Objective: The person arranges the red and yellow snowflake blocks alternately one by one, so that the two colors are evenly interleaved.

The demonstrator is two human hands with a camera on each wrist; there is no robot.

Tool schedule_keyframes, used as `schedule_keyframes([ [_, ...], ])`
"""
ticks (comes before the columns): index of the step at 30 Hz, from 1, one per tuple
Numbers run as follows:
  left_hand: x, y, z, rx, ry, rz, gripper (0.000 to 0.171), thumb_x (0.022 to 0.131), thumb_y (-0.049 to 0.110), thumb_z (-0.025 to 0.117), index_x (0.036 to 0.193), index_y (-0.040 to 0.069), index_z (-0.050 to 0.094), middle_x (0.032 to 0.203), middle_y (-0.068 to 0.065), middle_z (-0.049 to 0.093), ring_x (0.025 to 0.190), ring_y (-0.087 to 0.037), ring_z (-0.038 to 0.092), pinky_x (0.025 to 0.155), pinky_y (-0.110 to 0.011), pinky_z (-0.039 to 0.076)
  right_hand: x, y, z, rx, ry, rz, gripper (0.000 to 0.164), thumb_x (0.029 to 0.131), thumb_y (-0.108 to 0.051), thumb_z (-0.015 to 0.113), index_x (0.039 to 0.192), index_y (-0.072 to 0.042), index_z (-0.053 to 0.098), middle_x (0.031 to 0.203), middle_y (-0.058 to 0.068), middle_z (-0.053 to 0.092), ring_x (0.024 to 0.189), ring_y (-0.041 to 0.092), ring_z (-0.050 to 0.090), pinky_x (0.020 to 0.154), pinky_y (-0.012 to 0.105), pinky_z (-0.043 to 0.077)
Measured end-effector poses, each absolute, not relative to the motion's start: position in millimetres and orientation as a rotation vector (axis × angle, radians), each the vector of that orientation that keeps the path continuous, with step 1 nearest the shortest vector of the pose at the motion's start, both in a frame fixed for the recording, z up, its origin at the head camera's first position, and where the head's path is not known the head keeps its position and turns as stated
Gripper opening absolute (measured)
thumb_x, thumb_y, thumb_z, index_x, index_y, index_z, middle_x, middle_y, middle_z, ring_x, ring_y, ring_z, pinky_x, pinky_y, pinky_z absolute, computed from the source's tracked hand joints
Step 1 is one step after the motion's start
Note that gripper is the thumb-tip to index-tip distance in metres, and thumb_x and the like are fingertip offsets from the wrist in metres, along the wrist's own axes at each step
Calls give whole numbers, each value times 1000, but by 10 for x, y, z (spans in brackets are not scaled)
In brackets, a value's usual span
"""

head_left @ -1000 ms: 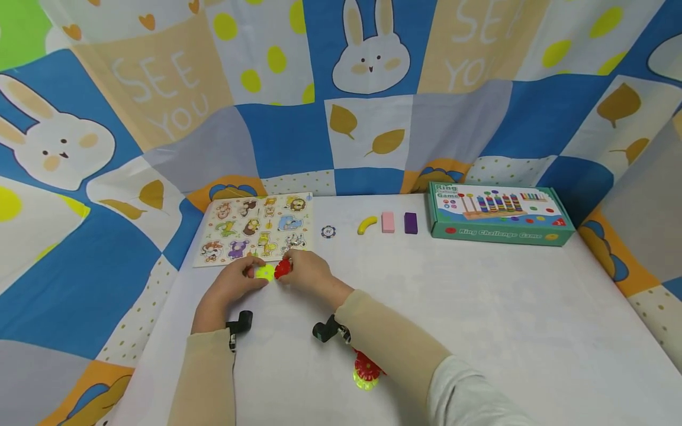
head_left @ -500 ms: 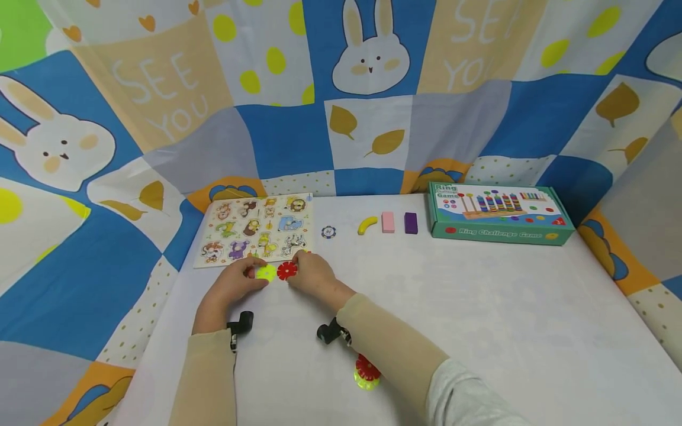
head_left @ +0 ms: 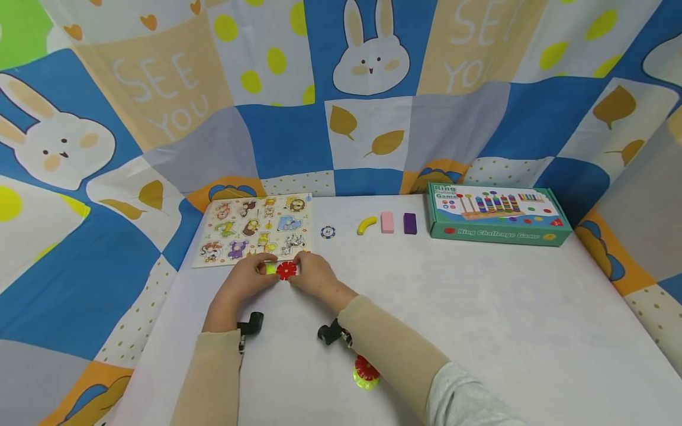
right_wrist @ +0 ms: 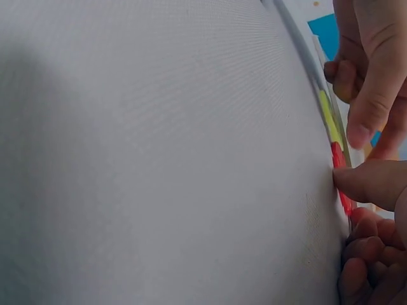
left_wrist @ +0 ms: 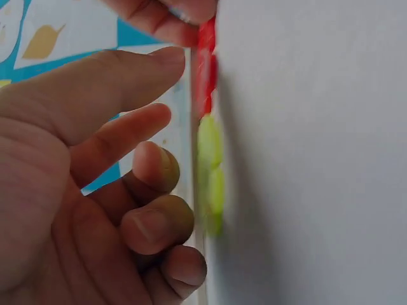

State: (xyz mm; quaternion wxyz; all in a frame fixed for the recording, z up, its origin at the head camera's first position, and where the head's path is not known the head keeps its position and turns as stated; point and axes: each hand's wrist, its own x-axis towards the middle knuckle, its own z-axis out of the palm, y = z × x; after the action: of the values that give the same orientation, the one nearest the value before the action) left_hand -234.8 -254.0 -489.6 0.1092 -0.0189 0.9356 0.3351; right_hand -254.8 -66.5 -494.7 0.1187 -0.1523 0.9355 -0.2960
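On the white table (head_left: 479,307), a yellow toothed disc (head_left: 270,269) and a red toothed disc (head_left: 286,270) lie flat, edge to edge, just in front of the animal puzzle board (head_left: 253,229). My left hand (head_left: 247,279) holds the yellow disc (left_wrist: 210,171) at its left side with curled fingers, partly covering it. My right hand (head_left: 313,274) pinches the red disc (right_wrist: 337,157) from the right, thumb against its rim. In the left wrist view the red disc (left_wrist: 205,70) sits just beyond the yellow one.
A second red and yellow disc pair (head_left: 366,373) lies by my right forearm. Farther back are a poker chip (head_left: 328,232), a toy banana (head_left: 366,225), a pink block (head_left: 387,222), a purple block (head_left: 409,223) and a green game box (head_left: 498,214). Patterned cloth surrounds the table.
The red disc was tilted up in my right hand and now lies flat. My left hand has slid the yellow disc rightward until it meets the red one.
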Motion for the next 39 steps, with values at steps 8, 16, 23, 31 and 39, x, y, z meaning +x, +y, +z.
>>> schedule_keyframes([
  [8,-2366,-2406,-4980,15,2784,955,52,80,32,75,128,22,59,74,-6,47,65,-19,40,56,-33,32,-2557,-639,-4943,-473,2719,-879,32,82,-26,72,108,-11,62,80,-3,56,74,14,51,65,25,41],
  [16,-2386,-2406,-5015,2,2791,928,49,82,32,74,127,21,61,81,-7,49,76,-21,44,62,-35,34,-2596,-481,-4924,-574,2606,-934,37,83,-22,71,116,-8,61,75,-1,55,67,13,50,59,25,41],
  [23,-2369,-2413,-4994,-48,2753,895,48,81,36,73,127,27,62,97,-8,54,92,-24,46,74,-40,40,-2470,-123,-4651,-620,2474,-1072,42,86,-25,69,123,-11,57,79,-1,55,68,12,51,60,24,43],
  [31,-2361,-2421,-4994,-56,2757,890,46,81,38,72,125,28,62,86,-8,53,80,-23,47,66,-37,37,-2269,253,-4318,-689,2468,-1134,34,86,-25,69,118,-19,60,84,-3,56,71,14,53,60,25,46],
  [39,-2374,-2440,-4994,-13,2744,913,44,82,37,72,124,27,62,79,-7,48,72,-21,43,61,-35,32,-2043,618,-4244,-709,2458,-1131,30,86,-29,69,115,-23,62,84,-6,57,71,14,54,60,27,47],
])
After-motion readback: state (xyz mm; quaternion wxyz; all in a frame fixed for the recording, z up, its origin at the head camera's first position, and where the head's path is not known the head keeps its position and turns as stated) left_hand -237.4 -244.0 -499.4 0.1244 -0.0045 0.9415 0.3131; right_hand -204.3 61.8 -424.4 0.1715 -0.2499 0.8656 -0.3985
